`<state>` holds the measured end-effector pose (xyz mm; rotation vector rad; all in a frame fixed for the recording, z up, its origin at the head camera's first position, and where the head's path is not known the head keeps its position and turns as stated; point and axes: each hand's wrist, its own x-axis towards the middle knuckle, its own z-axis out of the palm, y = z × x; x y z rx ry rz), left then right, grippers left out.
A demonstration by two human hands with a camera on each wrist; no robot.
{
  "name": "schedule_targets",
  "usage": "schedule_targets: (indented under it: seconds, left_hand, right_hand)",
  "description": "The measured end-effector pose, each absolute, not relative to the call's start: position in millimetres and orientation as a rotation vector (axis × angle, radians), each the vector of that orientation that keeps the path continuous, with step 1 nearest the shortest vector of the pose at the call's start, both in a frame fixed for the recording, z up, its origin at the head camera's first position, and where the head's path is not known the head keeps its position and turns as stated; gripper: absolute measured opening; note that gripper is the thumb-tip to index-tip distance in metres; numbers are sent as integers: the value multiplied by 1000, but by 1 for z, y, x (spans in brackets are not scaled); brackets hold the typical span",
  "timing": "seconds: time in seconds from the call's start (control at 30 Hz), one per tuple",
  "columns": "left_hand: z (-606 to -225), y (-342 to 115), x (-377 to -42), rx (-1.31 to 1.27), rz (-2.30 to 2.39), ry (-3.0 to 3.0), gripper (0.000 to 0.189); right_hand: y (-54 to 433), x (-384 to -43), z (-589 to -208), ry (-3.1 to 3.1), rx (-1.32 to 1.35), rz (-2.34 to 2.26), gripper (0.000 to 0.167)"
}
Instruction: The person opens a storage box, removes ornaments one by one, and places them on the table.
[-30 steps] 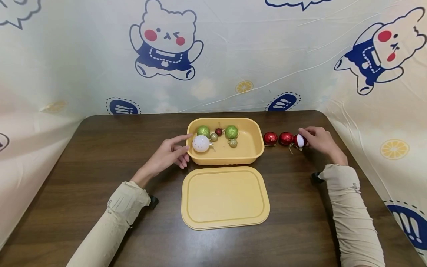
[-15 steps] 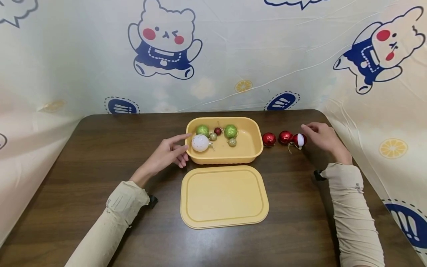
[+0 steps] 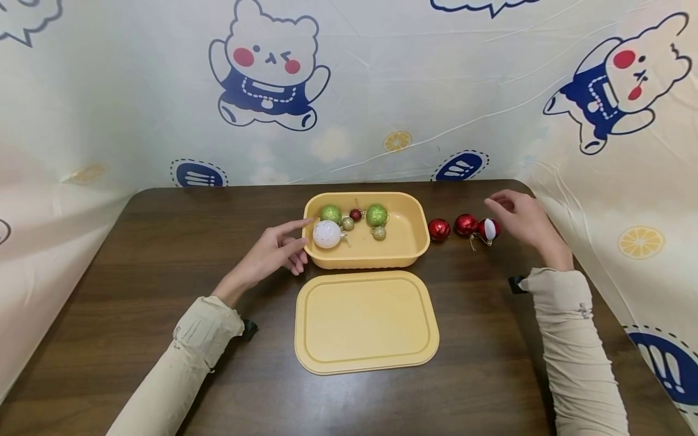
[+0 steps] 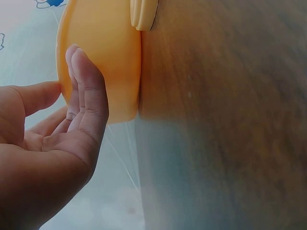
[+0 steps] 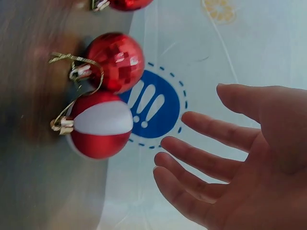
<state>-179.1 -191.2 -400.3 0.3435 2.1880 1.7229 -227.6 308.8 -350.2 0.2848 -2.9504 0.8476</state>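
Note:
In the head view my left hand [image 3: 272,250] rests against the left end of a yellow plastic box [image 3: 362,264], its fingertips at the rim. The left wrist view shows its fingers fairly straight along the box wall [image 4: 122,72]. Inside the box lie two green glitter baubles [image 3: 376,215], a white speckled bauble [image 3: 327,234] and several tiny ones. My right hand [image 3: 523,219] hovers with relaxed, spread fingers and holds nothing. Beside it are a red-and-white bauble [image 5: 100,124] and a red faceted bauble [image 5: 115,62]. Another red bauble [image 3: 438,229] lies by the box's right end.
A flat yellow lid [image 3: 366,322] lies on the dark wooden table [image 3: 163,242], just in front of the box. A pale printed curtain [image 3: 349,91] hangs behind the table and along both sides.
My right hand has let go of the red-and-white bauble and lifted away, up and to the right of it. My left hand stays at the box.

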Motion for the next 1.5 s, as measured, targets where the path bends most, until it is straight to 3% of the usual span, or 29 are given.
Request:
schedule_targets:
  seconds: [0.5,1.5]
  left_hand:
    - [-400,-191,-179,339,1731,2194,50]
    - [-401,-191,-179,315,1742,2171,50]
  right_hand:
    - [269,-219,-338,-2865,429,828,32]
    - [221,-207,-330,-2768,621,800,29]
